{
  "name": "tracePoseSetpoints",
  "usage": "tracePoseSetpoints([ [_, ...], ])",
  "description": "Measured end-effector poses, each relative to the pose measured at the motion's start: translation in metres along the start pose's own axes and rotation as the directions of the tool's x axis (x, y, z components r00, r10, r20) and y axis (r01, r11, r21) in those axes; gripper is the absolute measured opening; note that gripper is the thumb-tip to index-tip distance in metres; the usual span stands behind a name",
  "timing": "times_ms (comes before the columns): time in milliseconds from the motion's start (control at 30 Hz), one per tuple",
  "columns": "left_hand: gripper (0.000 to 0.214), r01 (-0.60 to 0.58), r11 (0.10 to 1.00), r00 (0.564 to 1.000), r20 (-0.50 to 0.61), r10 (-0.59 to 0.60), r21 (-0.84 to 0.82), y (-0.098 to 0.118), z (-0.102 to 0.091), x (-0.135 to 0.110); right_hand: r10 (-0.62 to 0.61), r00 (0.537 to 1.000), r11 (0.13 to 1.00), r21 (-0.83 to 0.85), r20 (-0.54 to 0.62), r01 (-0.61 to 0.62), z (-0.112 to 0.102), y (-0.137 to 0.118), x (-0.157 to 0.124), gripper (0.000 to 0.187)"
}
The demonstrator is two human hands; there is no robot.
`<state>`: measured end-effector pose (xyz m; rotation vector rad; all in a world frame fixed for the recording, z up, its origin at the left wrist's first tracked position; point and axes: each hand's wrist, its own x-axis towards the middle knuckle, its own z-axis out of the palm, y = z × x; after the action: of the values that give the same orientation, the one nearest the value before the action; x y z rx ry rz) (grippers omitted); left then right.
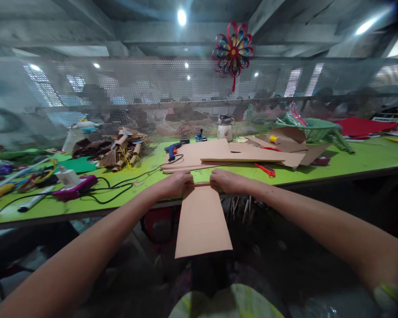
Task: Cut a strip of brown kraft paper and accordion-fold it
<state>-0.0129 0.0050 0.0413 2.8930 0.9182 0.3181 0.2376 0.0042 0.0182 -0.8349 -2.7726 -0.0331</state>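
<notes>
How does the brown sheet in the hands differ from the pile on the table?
The held sheet is single and hangs past the table edge, pinched at its top by the left hand and right hand. The pile holds several sheets, lying flat, untouched. Both are tan.

Left hand: bare.
Right hand: bare.
Forearms: bare along their visible length.
Right sleeve: short, pale with yellow-green print (only its hem shows).
Garment front: same pale, yellow-green patterned fabric.

Dim hall, glaring ceiling lamps, edges bowed and smeared by fisheye blur
</notes>
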Motion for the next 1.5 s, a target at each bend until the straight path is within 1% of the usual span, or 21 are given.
tracePoseSetpoints([
  [67, 0.025, -0.011, 1.0, 1.0, -0.007, 0.011, 0.003, 0.001, -0.001, 0.0, -0.02, 1.0, 0.998, -0.061, 0.01, 0.021, -0.002, -0.003, -0.001, 0.014],
  [133, 0.024, -0.015, 1.0, 1.0, -0.018, 0.015, 0.013, 0.002, -0.002, -0.001, -0.055, 0.998, 0.983, -0.177, 0.015, 0.056, -0.003, -0.007, 0.0, 0.011],
  [200, 0.023, -0.022, 0.999, 0.999, -0.022, 0.023, 0.024, 0.002, -0.002, -0.002, -0.11, 0.993, 0.943, -0.312, 0.041, 0.118, -0.003, -0.011, 0.003, 0.011],
  [300, 0.021, -0.033, 0.999, 0.999, -0.038, 0.035, 0.041, 0.002, 0.001, -0.004, -0.171, 0.976, 0.865, -0.453, 0.134, 0.213, -0.003, -0.017, 0.008, 0.016],
  [367, 0.02, -0.029, 0.997, 0.997, -0.064, 0.033, 0.071, 0.002, 0.005, -0.007, -0.176, 0.973, 0.84, -0.492, 0.15, 0.228, -0.003, -0.02, 0.01, 0.017],
  [467, 0.02, -0.017, 0.986, 0.994, -0.103, 0.035, 0.166, 0.005, 0.01, -0.013, -0.175, 0.977, 0.834, -0.508, 0.122, 0.213, -0.003, -0.023, 0.011, 0.018],
  [567, 0.021, -0.042, 0.971, 0.996, -0.07, 0.06, 0.236, 0.009, 0.007, -0.017, -0.188, 0.975, 0.825, -0.518, 0.122, 0.224, -0.004, -0.024, 0.01, 0.019],
  [633, 0.021, -0.039, 0.974, 0.999, -0.028, 0.047, 0.223, 0.011, 0.002, -0.016, -0.205, 0.969, 0.814, -0.527, 0.135, 0.245, -0.004, -0.026, 0.01, 0.019],
  [700, 0.018, 0.02, 0.983, 1.0, 0.0, -0.02, 0.18, 0.012, -0.004, -0.009, -0.223, 0.963, 0.798, -0.539, 0.154, 0.271, -0.005, -0.028, 0.01, 0.019],
  [767, 0.018, 0.125, 0.985, 0.991, 0.019, -0.129, 0.122, 0.011, -0.008, 0.004, -0.228, 0.963, 0.785, -0.557, 0.145, 0.27, -0.005, -0.03, 0.009, 0.018],
  [833, 0.027, 0.222, 0.974, 0.974, 0.029, -0.224, 0.05, 0.008, -0.007, 0.02, -0.216, 0.971, 0.785, -0.572, 0.105, 0.237, -0.004, -0.031, 0.007, 0.019],
  [933, 0.038, 0.288, 0.956, 0.957, 0.061, -0.284, -0.057, 0.006, -0.004, 0.042, -0.175, 0.984, 0.806, -0.567, 0.045, 0.169, -0.001, -0.032, 0.003, 0.021],
  [1000, 0.039, 0.32, 0.939, 0.944, 0.133, -0.304, -0.127, 0.008, -0.005, 0.05, -0.144, 0.989, 0.82, -0.557, 0.015, 0.128, 0.001, -0.032, 0.002, 0.021],
  [1133, 0.042, 0.368, 0.878, 0.921, 0.25, -0.298, -0.305, 0.016, -0.013, 0.048, -0.129, 0.991, 0.82, -0.565, -0.031, 0.089, 0.003, -0.033, 0.0, 0.02],
  [1200, 0.043, 0.413, 0.827, 0.903, 0.294, -0.315, -0.381, 0.019, -0.015, 0.044, -0.133, 0.99, 0.823, -0.561, -0.041, 0.087, 0.003, -0.032, 0.0, 0.019],
  [1300, 0.045, 0.471, 0.74, 0.878, 0.335, -0.342, -0.481, 0.02, -0.012, 0.038, -0.138, 0.989, 0.853, -0.513, -0.056, 0.09, 0.003, -0.028, -0.002, 0.019],
  [1400, 0.049, 0.487, 0.654, 0.873, 0.341, -0.348, -0.579, 0.018, -0.006, 0.034, -0.113, 0.989, 0.914, -0.401, -0.099, 0.064, 0.003, -0.023, -0.003, 0.016],
  [1467, 0.052, 0.493, 0.609, 0.869, 0.321, -0.376, -0.621, 0.017, -0.004, 0.03, -0.05, 0.978, 0.965, -0.263, -0.2, -0.004, 0.004, -0.02, -0.003, 0.02],
  [1500, 0.052, 0.491, 0.595, 0.868, 0.304, -0.392, -0.636, 0.016, -0.003, 0.028, 0.003, 0.964, 0.985, -0.163, -0.267, -0.048, 0.004, -0.019, -0.003, 0.025],
])
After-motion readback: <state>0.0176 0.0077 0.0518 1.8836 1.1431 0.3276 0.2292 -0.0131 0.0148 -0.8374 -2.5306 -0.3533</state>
